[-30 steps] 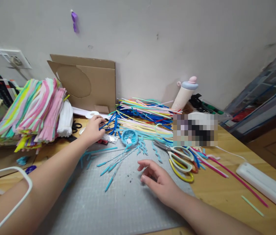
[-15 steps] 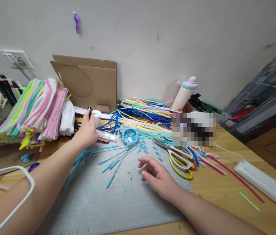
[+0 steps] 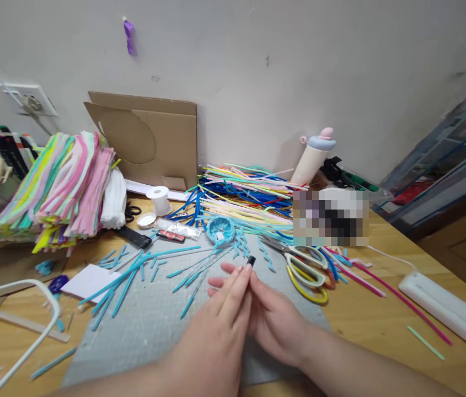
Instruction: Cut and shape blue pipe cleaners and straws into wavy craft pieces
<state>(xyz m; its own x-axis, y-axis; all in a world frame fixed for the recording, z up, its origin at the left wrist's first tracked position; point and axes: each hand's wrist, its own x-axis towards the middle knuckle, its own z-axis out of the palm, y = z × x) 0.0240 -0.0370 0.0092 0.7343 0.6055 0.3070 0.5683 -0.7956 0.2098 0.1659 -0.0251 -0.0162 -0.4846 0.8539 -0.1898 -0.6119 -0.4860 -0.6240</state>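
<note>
My left hand is over the grey cutting mat, its fingers pressed together on a small black cylindrical item. Only the black end shows; the rest is hidden by the fingers. Against it rests my right hand, cupped, its thumb near the black end and its fingertips stretched out behind the left hand. Just beyond both hands lies a round blue pipe-cleaner piece with long stems. Curled blue pipe cleaners are beside it.
Scissors lie to the right. Cut blue pipe cleaners and white card are at left. Behind stand a white spool, a pipe-cleaner pile, cardboard and a bottle. A power strip is at far right.
My left hand has come back from beside the white spool to my right hand, bringing the small black item. The spool, a small round tin and the white card are now uncovered.
</note>
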